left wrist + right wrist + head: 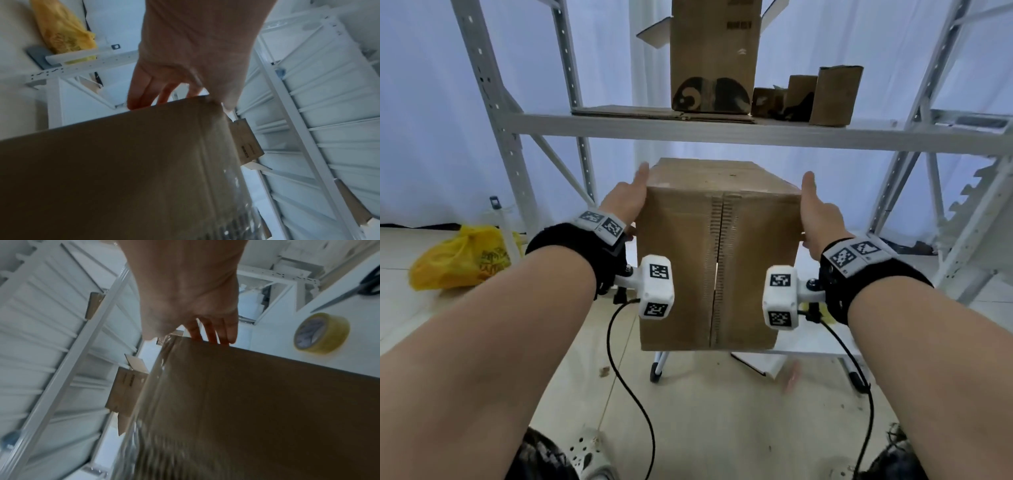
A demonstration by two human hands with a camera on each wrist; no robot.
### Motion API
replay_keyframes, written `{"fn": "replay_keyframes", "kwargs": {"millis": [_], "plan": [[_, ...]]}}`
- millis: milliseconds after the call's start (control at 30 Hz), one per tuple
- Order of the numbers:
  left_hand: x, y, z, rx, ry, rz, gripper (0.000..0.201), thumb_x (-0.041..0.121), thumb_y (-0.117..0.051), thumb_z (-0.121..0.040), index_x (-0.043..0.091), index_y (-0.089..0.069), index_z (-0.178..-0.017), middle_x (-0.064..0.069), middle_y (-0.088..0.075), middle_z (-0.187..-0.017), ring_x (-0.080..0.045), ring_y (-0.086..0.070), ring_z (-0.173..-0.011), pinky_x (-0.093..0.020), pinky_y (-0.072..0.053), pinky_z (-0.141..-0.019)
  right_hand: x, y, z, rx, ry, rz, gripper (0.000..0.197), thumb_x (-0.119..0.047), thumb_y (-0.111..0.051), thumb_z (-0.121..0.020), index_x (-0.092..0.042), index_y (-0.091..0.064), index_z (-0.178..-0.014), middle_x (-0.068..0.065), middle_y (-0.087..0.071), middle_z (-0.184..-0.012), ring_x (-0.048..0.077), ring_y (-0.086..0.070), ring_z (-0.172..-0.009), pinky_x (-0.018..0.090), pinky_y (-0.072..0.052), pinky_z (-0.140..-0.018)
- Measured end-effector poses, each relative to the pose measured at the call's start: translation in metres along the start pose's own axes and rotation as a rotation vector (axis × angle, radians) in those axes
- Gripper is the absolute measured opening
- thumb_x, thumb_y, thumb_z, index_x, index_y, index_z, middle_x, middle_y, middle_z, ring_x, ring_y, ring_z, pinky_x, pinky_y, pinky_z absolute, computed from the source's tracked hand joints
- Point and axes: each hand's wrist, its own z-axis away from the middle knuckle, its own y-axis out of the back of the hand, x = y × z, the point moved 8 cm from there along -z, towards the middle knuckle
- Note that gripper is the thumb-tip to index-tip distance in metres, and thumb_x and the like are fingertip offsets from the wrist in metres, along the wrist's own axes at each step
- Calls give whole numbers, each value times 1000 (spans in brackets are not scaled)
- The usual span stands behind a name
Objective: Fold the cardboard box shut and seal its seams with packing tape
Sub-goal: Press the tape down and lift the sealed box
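A brown cardboard box (681,260) hangs in the air between my hands, below a shelf board. Its near face shows two flaps meeting at a vertical seam (717,267); glossy clear tape runs along the box's edge in both wrist views. My left hand (625,202) presses flat on the box's left side (123,170), thumb up by the top edge. My right hand (816,212) presses the right side (257,402) the same way. Both hands' fingers (141,91) (228,331) lie straight past the box's edge. A roll of clear tape (321,332) and scissors (353,292) lie on a white surface.
A white metal rack (688,132) stands straight ahead, with a tall open box (714,58) and smaller cardboard pieces (835,96) on its shelf. A yellow plastic bag (462,257) lies on the floor to the left. A white folding table (808,346) is below the box.
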Motion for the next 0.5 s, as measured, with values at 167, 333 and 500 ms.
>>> {"fn": "replay_keyframes", "kwargs": {"millis": [167, 333, 500], "plan": [[-5, 4, 2, -112, 16, 76, 17, 21, -55, -84, 9, -53, -95, -9, -52, -91, -24, -53, -79, -34, -47, -77, 10, -9, 4, -168, -23, 10, 72, -66, -59, -69, -8, -57, -113, 8, -62, -105, 26, -60, -95, 45, -52, -92], [-7, 8, 10, 55, -152, -140, 43, 42, -46, -94, 2, -60, -100, -11, -56, -95, -27, -54, -85, -41, -46, -89, 1, -18, 21, -253, 40, -37, 48, -47, -63, -87, -7, -51, -110, 3, -58, -92, 16, -56, -81, 30, -50, -72], [42, 31, 29, 170, -337, -172, 55, 46, -47, -78, -4, -64, -92, -18, -65, -92, -32, -60, -85, -37, -50, -78, -28, 1, 33, -219, 163, -70, 51, -48, -62, -87, -2, -58, -110, 8, -61, -101, 22, -58, -89, 31, -47, -76]]}}
